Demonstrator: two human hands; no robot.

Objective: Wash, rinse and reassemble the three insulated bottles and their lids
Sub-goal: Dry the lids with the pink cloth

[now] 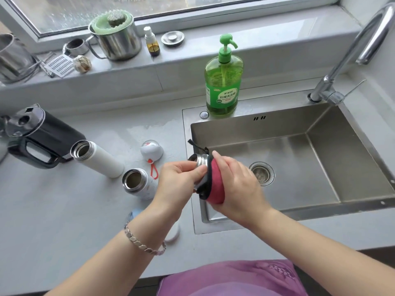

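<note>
Over the left edge of the steel sink (320,127) I hold a steel bottle in a red sleeve with black trim (215,184), tilted with its open mouth toward the upper left. My right hand (237,184) wraps the sleeved body. My left hand (179,178) pinches the bare steel neck at the sleeve's trim. A tall white bottle (100,159) and a short white bottle (136,184) stand open on the counter to the left. A round white lid with a red loop (151,150) lies behind them. A white lid (174,231) is partly hidden under my left forearm.
A green dish soap pump bottle (223,82) stands at the sink's back left corner, and the faucet (352,50) arches at the back right. A black kettle (42,137) sits at the far left. A steel mug (117,39) and small items line the windowsill.
</note>
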